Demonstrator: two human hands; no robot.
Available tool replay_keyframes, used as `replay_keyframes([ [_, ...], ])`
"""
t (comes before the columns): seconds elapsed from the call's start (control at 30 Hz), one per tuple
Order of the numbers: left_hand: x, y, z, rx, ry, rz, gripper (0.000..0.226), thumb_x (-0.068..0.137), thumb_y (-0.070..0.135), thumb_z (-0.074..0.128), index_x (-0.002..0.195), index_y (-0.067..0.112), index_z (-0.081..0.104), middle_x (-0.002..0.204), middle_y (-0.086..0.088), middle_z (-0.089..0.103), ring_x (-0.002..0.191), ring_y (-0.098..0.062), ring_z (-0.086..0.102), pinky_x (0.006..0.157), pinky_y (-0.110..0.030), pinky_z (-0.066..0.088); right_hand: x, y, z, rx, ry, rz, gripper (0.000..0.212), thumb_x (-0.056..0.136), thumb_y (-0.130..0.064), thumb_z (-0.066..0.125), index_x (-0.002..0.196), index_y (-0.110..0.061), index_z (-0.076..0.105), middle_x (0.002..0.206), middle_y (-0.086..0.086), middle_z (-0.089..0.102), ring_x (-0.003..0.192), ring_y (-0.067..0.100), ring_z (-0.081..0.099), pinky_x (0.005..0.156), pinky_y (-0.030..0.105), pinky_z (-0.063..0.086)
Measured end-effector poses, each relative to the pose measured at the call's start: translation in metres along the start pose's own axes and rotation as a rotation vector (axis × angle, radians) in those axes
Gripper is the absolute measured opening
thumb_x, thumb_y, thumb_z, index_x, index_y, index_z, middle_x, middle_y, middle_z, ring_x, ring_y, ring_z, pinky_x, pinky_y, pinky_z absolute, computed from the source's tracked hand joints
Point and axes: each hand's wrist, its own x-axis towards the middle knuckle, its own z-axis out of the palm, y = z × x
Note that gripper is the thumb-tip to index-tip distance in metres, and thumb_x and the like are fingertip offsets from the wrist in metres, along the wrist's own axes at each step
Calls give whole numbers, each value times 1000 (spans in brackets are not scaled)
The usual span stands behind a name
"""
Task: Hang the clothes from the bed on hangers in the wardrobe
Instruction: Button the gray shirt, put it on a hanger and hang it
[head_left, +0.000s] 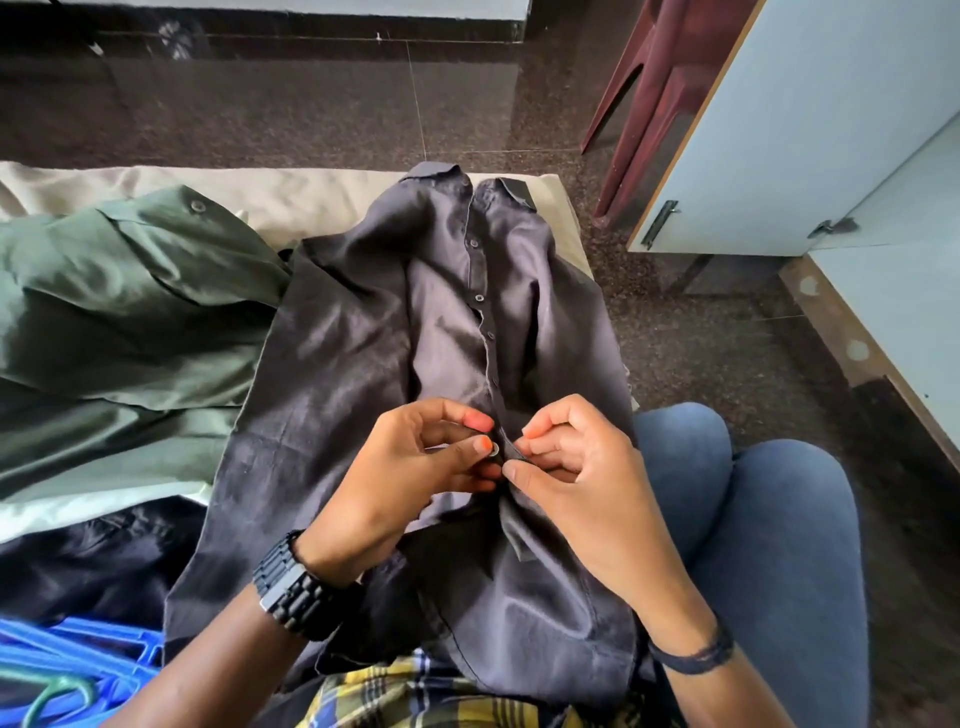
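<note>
Here both hands pinch the dark shirt at its front edge: left hand seemingly on a button, right hand clamped on fabric; green shirt at nine o'clock.

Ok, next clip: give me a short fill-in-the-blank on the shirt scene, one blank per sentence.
1. Both hands pinch the button placket of the ____ shirt.
2. The left hand has a black ____ on its wrist.
3. Left of the shirt being handled lies a ____ shirt.
4. The plastic hangers at lower left are mostly ____.

Missing words: dark grey; watch; green; blue
</note>
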Motion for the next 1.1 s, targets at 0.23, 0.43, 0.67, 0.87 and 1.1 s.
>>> replay_keyframes([
  [0.23, -1, -6, 7, 10, 41, 60, 13, 81, -8, 62, 83, 4, 61, 66, -6, 68, 61, -18, 67, 61, -27, 58, -2, 2, 1, 179, 86, 28, 27, 76, 0, 76, 86, -17, 57, 77, -4, 72, 73, 7, 69, 67, 16, 50],
  [0.43, -4, -12, 11, -54, 104, 64, 10, 80, -5, 65, 82, 3, 60, 65, -9, 66, 61, -18, 66, 59, -26, 57, -3, 3, 1, 178, 59, -2, 26, 77, -1, 75, 88, -16, 57, 78, -4, 72, 73, 8, 69, 66, 14, 50],
  [0.67, -4, -11, 14, -77, 180, 41, 10, 80, -4, 67, 79, 2, 59, 62, -9, 66, 60, -18, 67, 58, -27, 58, -5, 4, 0, 193, 42, -77, 15, 86, -5, 67, 93, -13, 57, 81, -2, 72, 80, 5, 70, 71, 12, 50],
  [0.87, -6, -12, 14, -81, 183, 28, 11, 81, -3, 66, 76, 3, 58, 61, -7, 66, 59, -19, 66, 63, -31, 60, -3, 6, -3, 131, 20, -93, 23, 86, -5, 67, 97, -18, 52, 81, -5, 74, 78, 3, 69, 67, 10, 47],
  [1.1, -6, -14, 14, -42, 162, 45, 13, 82, -6, 64, 76, 3, 55, 59, -4, 66, 57, -15, 65, 60, -26, 58, 0, 10, -2, 160, 12, -80, 30, 82, -3, 71, 96, -20, 51, 82, -3, 74, 77, 8, 70, 69, 17, 51],
])
